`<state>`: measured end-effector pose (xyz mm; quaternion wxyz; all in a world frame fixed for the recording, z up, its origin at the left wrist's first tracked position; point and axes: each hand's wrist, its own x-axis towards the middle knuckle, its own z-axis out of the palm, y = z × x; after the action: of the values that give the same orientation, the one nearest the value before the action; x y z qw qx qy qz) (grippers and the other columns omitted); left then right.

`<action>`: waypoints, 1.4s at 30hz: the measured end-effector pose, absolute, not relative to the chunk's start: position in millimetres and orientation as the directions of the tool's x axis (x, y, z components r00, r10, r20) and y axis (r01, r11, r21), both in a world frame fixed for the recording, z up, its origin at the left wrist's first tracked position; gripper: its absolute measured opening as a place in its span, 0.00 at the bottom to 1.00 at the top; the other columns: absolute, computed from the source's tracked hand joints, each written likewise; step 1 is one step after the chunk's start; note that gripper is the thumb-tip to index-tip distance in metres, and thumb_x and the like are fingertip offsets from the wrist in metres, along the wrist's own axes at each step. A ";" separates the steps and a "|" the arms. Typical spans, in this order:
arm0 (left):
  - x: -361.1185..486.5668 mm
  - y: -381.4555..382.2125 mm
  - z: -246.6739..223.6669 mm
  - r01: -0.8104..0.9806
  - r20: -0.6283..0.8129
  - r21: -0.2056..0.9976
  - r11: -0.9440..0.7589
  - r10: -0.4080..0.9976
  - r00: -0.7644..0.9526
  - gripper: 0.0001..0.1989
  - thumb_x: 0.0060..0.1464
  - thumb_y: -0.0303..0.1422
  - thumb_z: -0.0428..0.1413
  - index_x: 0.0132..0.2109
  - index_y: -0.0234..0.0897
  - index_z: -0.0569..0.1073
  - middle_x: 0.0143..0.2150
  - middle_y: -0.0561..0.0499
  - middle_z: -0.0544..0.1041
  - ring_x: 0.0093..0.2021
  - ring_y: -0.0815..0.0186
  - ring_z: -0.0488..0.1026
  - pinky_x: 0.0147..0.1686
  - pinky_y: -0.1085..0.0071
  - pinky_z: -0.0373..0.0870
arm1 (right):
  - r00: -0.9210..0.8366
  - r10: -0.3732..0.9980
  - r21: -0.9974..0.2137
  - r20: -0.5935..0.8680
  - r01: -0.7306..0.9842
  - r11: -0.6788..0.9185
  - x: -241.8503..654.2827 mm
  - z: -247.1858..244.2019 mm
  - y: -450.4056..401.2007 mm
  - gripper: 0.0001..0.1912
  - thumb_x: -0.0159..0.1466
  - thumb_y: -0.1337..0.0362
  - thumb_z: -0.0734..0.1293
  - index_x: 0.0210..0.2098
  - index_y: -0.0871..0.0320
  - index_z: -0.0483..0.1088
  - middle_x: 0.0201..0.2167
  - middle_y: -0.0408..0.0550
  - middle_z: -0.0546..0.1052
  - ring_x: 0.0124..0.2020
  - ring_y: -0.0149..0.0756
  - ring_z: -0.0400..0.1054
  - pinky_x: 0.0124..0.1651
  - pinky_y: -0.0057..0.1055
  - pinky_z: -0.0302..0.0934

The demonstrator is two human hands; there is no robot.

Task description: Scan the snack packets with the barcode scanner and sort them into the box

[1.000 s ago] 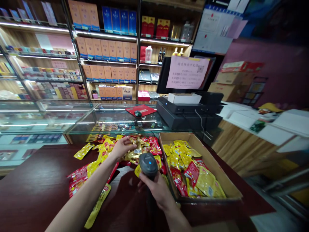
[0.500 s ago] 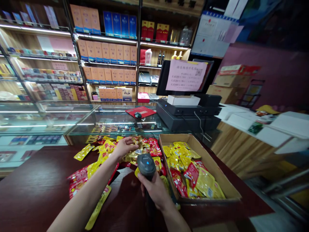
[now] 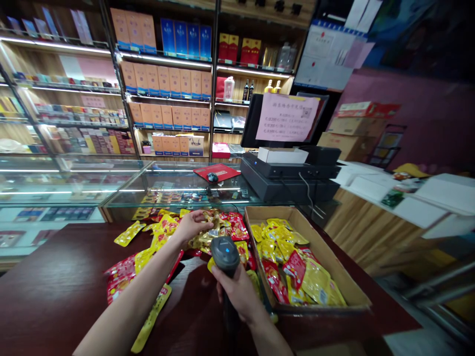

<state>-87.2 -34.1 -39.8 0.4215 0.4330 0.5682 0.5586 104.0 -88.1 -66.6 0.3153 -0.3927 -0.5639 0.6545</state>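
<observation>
My right hand (image 3: 237,291) is wrapped round the handle of a black barcode scanner (image 3: 224,253), whose head points away from me and shows a small blue light. Ahead of it, my left hand (image 3: 195,226) pinches a gold snack packet (image 3: 212,220) at the pile's edge. Red and yellow snack packets (image 3: 163,228) lie heaped around and beneath that hand. To the right stands an open cardboard box (image 3: 345,282) holding several yellow and red packets (image 3: 278,242). A long yellow packet (image 3: 153,319) lies apart, close to my left forearm.
The dark red table (image 3: 55,287) meets a glass display counter (image 3: 174,174) at the back. On the counter are a mouse (image 3: 212,177), a red mat (image 3: 230,171) and a monitor on a black till (image 3: 289,185). Shelves of boxes (image 3: 163,81) line the wall. White boxes (image 3: 445,193) stand right.
Both hands, the scanner and the gold packet stay almost where they were. Only a very slight shift of the camera view shows.
</observation>
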 end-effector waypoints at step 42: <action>70.7 32.4 9.0 -0.259 -0.407 0.744 0.616 0.725 0.555 0.35 0.56 0.54 0.39 0.54 0.25 0.64 0.47 0.35 0.71 0.39 0.60 0.73 0.38 0.66 0.69 | -0.297 0.851 -0.753 -0.434 -0.399 -0.523 280.0 -4.1 10.5 0.08 0.53 0.72 0.66 0.35 0.64 0.72 0.27 0.48 0.77 0.24 0.28 0.70 0.27 0.23 0.66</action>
<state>70.7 32.4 9.0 0.8217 0.3198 0.3644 0.2994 280.0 10.5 -4.1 0.4106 -0.4279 -0.2640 0.7607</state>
